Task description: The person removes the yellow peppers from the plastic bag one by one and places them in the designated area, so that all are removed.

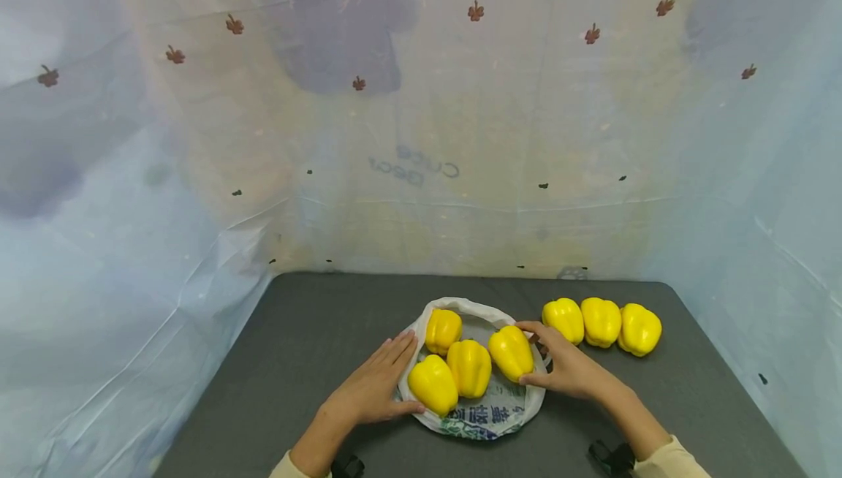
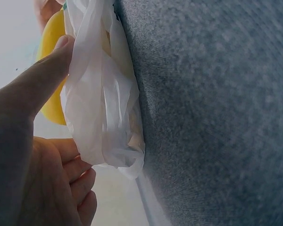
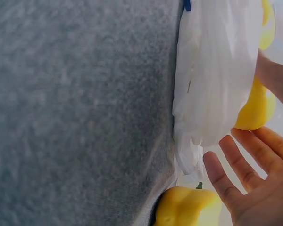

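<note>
A white plastic bag lies on the table with its mouth spread wide and rolled back, blue and green print showing inside. Several yellow bell peppers are in it, three grouped toward the left, such as the middle one. My right hand holds the rightmost bell pepper between thumb and fingertips at the bag's right rim. On the opposite side, my left hand lies along the bag's left rim, its fingers fairly straight. Its thumb touches the upper edge of the white plastic in the left wrist view.
Three more yellow bell peppers sit in a row on the dark grey table, right of the bag and beyond my right hand. A pale printed sheet hangs behind the table and along both sides.
</note>
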A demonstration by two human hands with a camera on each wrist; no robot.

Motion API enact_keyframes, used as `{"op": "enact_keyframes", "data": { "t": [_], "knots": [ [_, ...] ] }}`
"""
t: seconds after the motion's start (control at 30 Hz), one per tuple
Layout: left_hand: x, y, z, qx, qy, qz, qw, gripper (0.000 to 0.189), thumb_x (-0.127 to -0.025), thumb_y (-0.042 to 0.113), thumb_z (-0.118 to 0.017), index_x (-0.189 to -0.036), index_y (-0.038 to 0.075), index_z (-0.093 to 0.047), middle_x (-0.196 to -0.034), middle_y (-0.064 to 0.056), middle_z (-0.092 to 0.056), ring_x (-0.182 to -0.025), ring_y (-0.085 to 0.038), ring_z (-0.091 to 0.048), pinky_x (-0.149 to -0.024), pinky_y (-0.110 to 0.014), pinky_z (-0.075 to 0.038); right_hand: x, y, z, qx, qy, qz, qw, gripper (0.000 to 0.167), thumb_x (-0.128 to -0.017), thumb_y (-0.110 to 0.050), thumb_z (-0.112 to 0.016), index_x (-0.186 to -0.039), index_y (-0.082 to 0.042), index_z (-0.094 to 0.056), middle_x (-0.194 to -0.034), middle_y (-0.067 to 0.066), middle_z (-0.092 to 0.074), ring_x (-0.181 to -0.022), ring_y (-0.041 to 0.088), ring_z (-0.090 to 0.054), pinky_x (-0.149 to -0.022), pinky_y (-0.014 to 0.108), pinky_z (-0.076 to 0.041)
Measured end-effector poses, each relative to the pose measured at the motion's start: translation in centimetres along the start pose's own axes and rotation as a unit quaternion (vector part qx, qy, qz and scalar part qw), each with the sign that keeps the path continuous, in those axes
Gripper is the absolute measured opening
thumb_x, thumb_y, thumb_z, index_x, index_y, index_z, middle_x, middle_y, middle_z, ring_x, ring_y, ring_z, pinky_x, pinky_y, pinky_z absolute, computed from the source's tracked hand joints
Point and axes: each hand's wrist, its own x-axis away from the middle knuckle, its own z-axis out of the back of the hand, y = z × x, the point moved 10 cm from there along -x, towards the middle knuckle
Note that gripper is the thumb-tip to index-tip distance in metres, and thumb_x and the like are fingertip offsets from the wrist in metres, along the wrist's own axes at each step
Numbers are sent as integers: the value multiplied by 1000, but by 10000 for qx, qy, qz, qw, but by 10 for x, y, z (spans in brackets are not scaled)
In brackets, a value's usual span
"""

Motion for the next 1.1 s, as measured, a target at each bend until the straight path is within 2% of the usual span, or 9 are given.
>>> {"op": "enact_keyframes", "data": {
  "t": [0.1, 0.3, 0.6, 0.73, 0.97, 1.1],
  "knots": [
    [0, 0, 1, -10, -11, 22, 10000, 115, -93, 70, -71, -172, 4, -19, -180, -10, -15, -166, -26, -17, -134, -51, -18, 1, -1, 2, -3, 104, -3, 9999, 93, -87, -42, -91, -159, -8, -43, -146, 11, -56, -120, 28, -59, -90, 45, -59],
    [1, 1, 2, 25, -11, 19, 10000, 115, -93, 69, -73, -172, 4, -20, -180, -11, -15, -166, -26, -18, -134, -52, -18, 5, -3, 9, -112, 321, 9, 9994, 92, -88, -41, -91, -160, -9, -44, -147, 9, -57, -121, 27, -60, -94, 50, -59],
    [3, 2, 3, 95, 75, -83, 9999, 114, -94, 68, -73, -171, 2, -21, -179, -14, -17, -165, -29, -19, -133, -54, -18, 15, -4, 19, 140, 625, -96, 9979, 94, -86, -45, -91, -160, -10, -44, -140, 5, -61, -118, 24, -62, -96, 52, -59],
    [3, 2, 3, 88, 21, -9, 10000, 114, -93, 67, -73, -172, 3, -20, -180, -12, -16, -166, -27, -18, -134, -53, -17, 20, -5, 23, 210, 744, -72, 9970, 95, -86, -45, -92, -160, -11, -44, -137, 3, -62, -115, 23, -62, -95, 51, -59],
    [2, 2, 3, 54, -30, 51, 10000, 113, -94, 66, -74, -172, 4, -20, -180, -11, -16, -166, -26, -17, -134, -52, -17, 26, -9, 30, 253, 884, 31, 9958, 93, -86, -38, -93, -160, -13, -44, -149, 10, -59, -119, 25, -63, -94, 48, -61],
    [2, 3, 4, 55, -21, 35, 10000, 114, -93, 66, -74, -172, 4, -20, -180, -11, -16, -166, -26, -18, -134, -52, -17, 32, -11, 34, 324, 1002, 93, 9944, 93, -85, -36, -94, -159, -8, -45, -150, 13, -58, -119, 30, -65, -93, 49, -61]
  ]
}}
